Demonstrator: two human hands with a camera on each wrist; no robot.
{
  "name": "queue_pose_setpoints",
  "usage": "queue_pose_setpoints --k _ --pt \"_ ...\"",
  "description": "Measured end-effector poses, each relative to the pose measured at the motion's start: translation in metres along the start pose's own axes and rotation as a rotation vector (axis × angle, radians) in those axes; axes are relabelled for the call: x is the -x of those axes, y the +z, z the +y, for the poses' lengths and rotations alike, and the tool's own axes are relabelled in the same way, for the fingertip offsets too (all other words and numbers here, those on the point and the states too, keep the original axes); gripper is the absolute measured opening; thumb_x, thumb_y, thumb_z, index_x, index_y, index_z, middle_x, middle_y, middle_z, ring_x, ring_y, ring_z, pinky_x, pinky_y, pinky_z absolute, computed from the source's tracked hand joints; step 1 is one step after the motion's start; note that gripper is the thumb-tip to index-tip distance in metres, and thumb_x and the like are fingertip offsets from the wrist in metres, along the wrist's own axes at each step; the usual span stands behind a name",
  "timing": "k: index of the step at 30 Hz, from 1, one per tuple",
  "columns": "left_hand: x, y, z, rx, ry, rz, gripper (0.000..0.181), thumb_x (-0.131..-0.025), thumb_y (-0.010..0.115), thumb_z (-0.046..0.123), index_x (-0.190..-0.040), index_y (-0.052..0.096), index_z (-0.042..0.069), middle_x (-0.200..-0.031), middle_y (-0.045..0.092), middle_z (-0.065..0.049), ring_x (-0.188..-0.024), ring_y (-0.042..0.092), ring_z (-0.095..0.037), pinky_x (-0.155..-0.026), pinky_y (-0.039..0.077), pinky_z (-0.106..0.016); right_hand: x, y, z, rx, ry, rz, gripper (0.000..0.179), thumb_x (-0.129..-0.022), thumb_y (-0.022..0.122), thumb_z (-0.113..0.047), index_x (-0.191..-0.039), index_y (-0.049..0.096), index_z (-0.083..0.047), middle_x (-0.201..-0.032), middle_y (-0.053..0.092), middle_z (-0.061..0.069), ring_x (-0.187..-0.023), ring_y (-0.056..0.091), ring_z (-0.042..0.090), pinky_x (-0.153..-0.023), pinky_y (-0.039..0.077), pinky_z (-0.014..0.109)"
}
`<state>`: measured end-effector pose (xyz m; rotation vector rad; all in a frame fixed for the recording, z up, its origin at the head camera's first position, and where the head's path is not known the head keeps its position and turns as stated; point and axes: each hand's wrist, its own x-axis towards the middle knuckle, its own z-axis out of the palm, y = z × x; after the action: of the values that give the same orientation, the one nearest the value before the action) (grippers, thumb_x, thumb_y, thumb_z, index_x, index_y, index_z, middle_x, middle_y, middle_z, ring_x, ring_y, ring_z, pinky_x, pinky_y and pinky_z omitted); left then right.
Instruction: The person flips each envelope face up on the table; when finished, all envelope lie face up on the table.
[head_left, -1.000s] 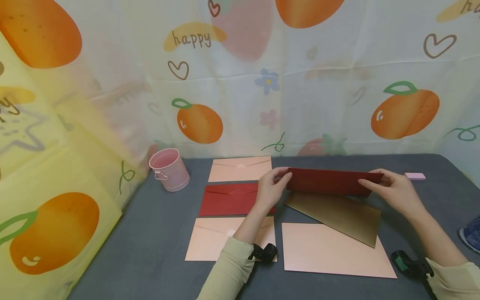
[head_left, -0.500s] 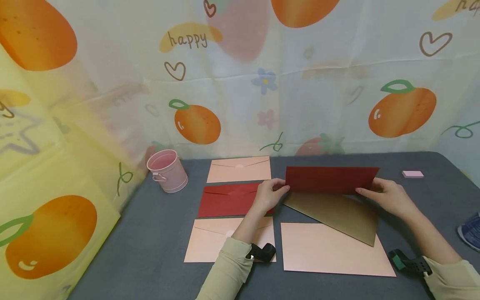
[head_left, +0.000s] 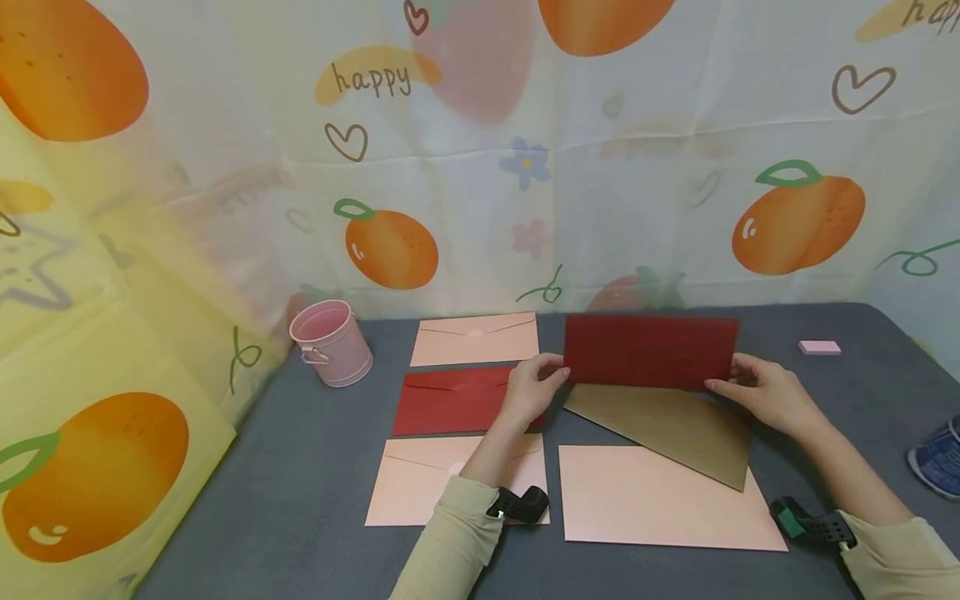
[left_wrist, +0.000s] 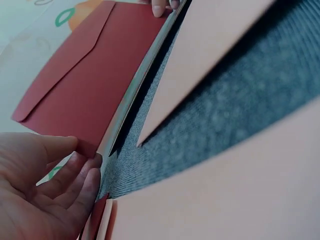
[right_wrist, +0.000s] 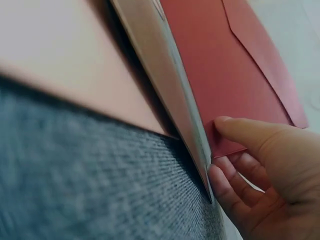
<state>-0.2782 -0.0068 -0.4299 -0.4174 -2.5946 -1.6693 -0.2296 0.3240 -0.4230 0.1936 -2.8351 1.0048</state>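
Dark-red envelope [head_left: 649,352] spans between left fingers [left_wrist: 86,189] and right fingers [right_wrist: 227,192] (both pinching its lower corners).

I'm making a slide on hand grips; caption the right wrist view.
The right hand pinches a red envelope near a corner, its flap in view.

held red envelope [head_left: 649,350] seems tipped more upright now.
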Motion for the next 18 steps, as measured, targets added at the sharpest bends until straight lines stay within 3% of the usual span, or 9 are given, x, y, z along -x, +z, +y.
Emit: queue_pose_setpoints --k 4,8,11,13,16,18 --pt "-0.0009 -0.0006 0.0005 0.077 -0.046 0.018 0.023 -0.092 0.066 0.011 -0.113 0.07 0.002 -0.097 0.07 -0.008 -0.092 0.069 -0.021 -0.076 0.054 -0.026 -0.0008 -0.0003 -0.0031 -0.03 0.033 -0.018 0.059 -0.092 0.069 -0.033 -0.13 0.05 0.008 -0.109 0.063 0.026 -0.102 0.06 0.042 -0.079 0.048 0.051" --pt "-0.002 -0.0004 0.0007 0.183 -0.104 0.031 0.026 -0.092 0.067 0.008 -0.117 0.068 -0.001 -0.094 0.067 -0.007 -0.087 0.071 -0.019 -0.074 0.056 -0.025 -0.0019 0.0002 -0.0044 -0.068 0.066 -0.026 0.076 -0.092 0.068 -0.036 -0.143 0.035 0.01 -0.116 0.059 0.032 -0.106 0.058 0.045 -0.083 0.046 0.057" --pt "-0.0027 0.0002 0.0015 0.248 -0.129 0.051 0.027 -0.09 0.068 0.004 -0.116 0.067 -0.003 -0.091 0.066 -0.007 -0.084 0.071 -0.018 -0.073 0.056 -0.025 -0.0024 0.001 -0.0044 -0.104 0.083 -0.015 0.08 -0.092 0.068 -0.038 -0.147 0.031 0.006 -0.116 0.061 0.03 -0.099 0.063 0.032 -0.082 0.046 0.053" --pt "-0.003 0.0004 0.0016 0.268 -0.138 0.065 0.027 -0.089 0.068 0.003 -0.115 0.068 -0.004 -0.089 0.065 -0.007 -0.08 0.071 -0.017 -0.072 0.057 -0.025 -0.002 0.0015 -0.0049 -0.128 0.092 -0.012 0.08 -0.092 0.067 -0.039 -0.149 0.03 0.003 -0.117 0.062 0.03 -0.099 0.063 0.031 -0.082 0.046 0.052" --pt "-0.0033 0.0007 0.0013 0.298 -0.16 0.081 0.028 -0.088 0.07 0.002 -0.116 0.068 -0.003 -0.087 0.065 -0.007 -0.076 0.071 -0.016 -0.071 0.057 -0.025 -0.0007 0.0024 -0.0067 -0.168 0.106 -0.019 0.078 -0.093 0.065 -0.039 -0.149 0.031 0.002 -0.12 0.059 0.031 -0.103 0.062 0.033 -0.084 0.046 0.054" --pt "-0.0035 0.0007 0.0006 0.322 -0.177 0.087 0.03 -0.088 0.07 0.001 -0.117 0.067 -0.003 -0.087 0.064 -0.007 -0.075 0.071 -0.016 -0.071 0.057 -0.026 0.0002 0.0035 -0.0083 -0.199 0.12 -0.029 0.076 -0.094 0.064 -0.039 -0.148 0.031 0.003 -0.123 0.056 0.034 -0.111 0.055 0.046 -0.086 0.045 0.057"
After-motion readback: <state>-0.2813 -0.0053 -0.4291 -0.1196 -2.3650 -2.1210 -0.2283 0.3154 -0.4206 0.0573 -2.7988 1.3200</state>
